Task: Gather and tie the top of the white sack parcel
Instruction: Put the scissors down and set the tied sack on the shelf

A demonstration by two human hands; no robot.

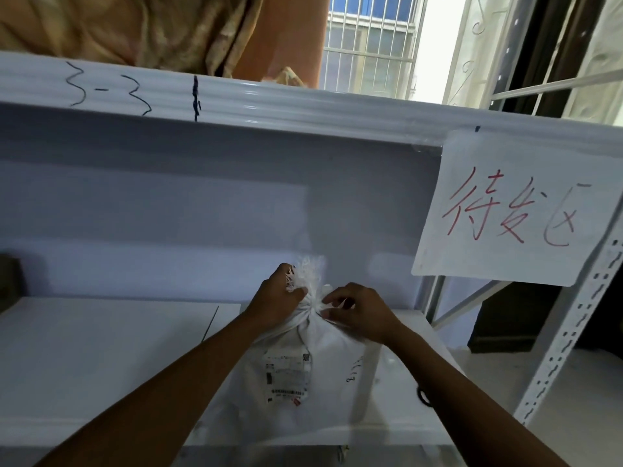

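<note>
A white sack parcel point(323, 382) stands on the white shelf board point(101, 348), with a printed shipping label on its front. Its top is bunched into a frayed tuft point(308, 273) above a narrow neck. My left hand point(276, 299) grips the gathered neck from the left, thumb pressed against the fabric just under the tuft. My right hand point(357, 313) is at the neck from the right, its fingers pinching a white strip or fold of the sack there. Whether a knot is formed at the neck is hidden by my fingers.
The upper shelf beam point(236, 102), marked "3-3", runs overhead. A paper sign point(512, 210) with red characters hangs at the right. A perforated shelf upright point(573, 332) slants down the right side. A dark object point(8, 281) sits at the far left.
</note>
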